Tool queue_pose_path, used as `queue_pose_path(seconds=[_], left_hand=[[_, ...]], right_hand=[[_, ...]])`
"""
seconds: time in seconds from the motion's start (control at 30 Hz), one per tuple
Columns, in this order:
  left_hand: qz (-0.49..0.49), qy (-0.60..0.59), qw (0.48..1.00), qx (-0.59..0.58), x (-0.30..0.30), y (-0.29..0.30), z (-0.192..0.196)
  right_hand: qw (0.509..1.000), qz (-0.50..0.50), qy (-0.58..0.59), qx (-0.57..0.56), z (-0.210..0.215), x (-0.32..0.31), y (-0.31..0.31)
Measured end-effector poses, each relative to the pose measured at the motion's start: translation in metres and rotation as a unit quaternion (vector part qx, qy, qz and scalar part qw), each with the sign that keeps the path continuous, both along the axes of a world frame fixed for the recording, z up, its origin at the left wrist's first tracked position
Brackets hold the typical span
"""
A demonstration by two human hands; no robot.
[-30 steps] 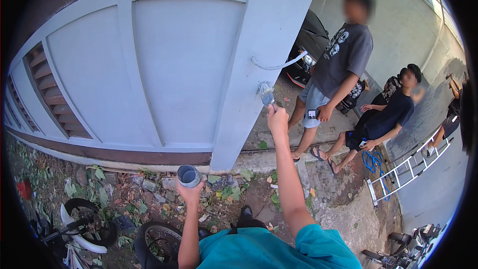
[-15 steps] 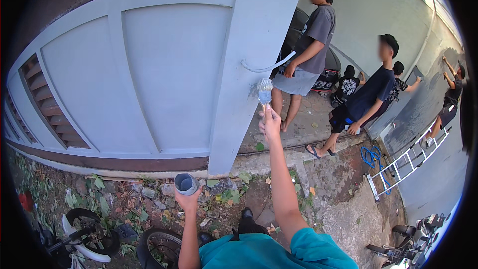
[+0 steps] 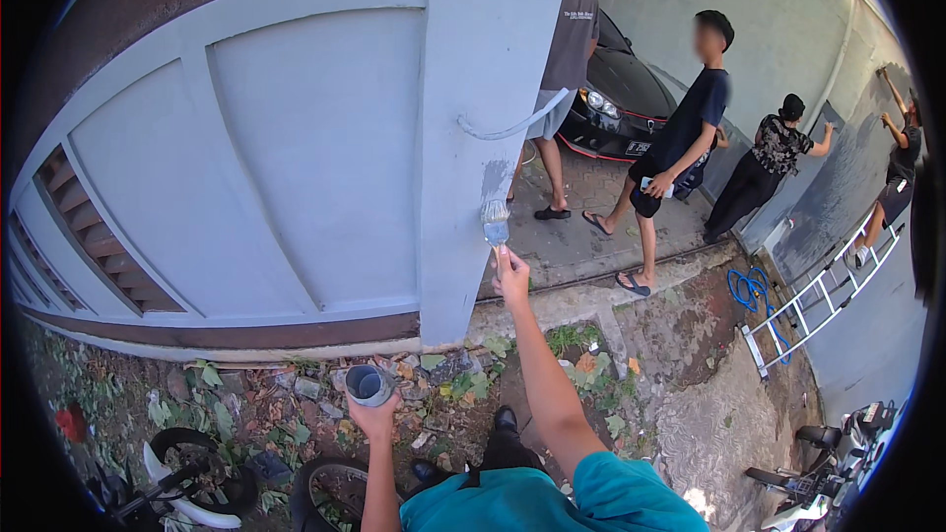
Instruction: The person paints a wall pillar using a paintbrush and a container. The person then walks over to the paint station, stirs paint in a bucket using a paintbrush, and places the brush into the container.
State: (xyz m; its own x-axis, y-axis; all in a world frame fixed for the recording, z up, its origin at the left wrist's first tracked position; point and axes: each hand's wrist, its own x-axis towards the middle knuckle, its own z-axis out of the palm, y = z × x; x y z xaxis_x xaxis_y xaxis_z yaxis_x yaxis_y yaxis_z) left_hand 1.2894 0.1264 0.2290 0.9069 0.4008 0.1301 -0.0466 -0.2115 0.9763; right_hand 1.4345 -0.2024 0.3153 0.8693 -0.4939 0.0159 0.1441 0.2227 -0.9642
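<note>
The right hand (image 3: 512, 278) grips the paintbrush (image 3: 495, 227) by its handle, thumb and fingers closed on it, bristles pointing up. The brush head lies over the right-hand edge of the grey pillar (image 3: 451, 246); whether the bristle tips press on the surface is hard to tell. Compared with half a second ago, the brush sits lower on the pillar, further under the pale bent tube (image 3: 512, 131) that sticks out from it. A darker grey patch (image 3: 495, 175) now shows plainly on the pillar between tube and bristles, where the brush had largely covered it. This suggests that the fresh coat is being worked downward in short strokes, with most of the pillar's face not yet the darker shade.

The left hand (image 3: 372, 419) is wrapped around a grey cup (image 3: 369, 386), held below and left of the pillar's foot; its mouth is visible, but how full it is cannot be told. This hand has scarcely shifted.

Left of the pillar runs the panelled wall (image 3: 320, 158). To its right, a person in a grey shirt (image 3: 569, 49) is now partly hidden behind the pillar, and a person in a navy top (image 3: 690, 118) stands further right, before a black car (image 3: 631, 89).
</note>
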Motion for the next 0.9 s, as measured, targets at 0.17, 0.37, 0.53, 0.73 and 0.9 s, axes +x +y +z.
queue_pose_path(seconds=[0.17,0.37,0.53,0.73,0.9], left_hand=[[-0.006,-0.028,1.0,0.002,0.005,0.001,-0.009],[0.025,0.016,0.999,0.011,0.009,-0.008,-0.006],[0.023,0.027,0.999,0.011,0.004,-0.016,0.01],[0.007,-0.001,1.0,-0.021,0.004,-0.016,0.014],[-0.013,0.017,0.999,-0.026,0.005,-0.009,0.001]], right_hand=[[0.963,-0.169,-0.027,-0.208,0.021,-0.023,0.008],[0.763,-0.37,-0.065,-0.526,0.074,0.008,0.016],[0.699,-0.338,0.014,-0.63,0.051,0.013,0.022],[0.756,-0.245,0.046,-0.605,0.047,-0.016,0.017],[0.978,-0.064,-0.11,-0.166,0.082,-0.002,0.015]])
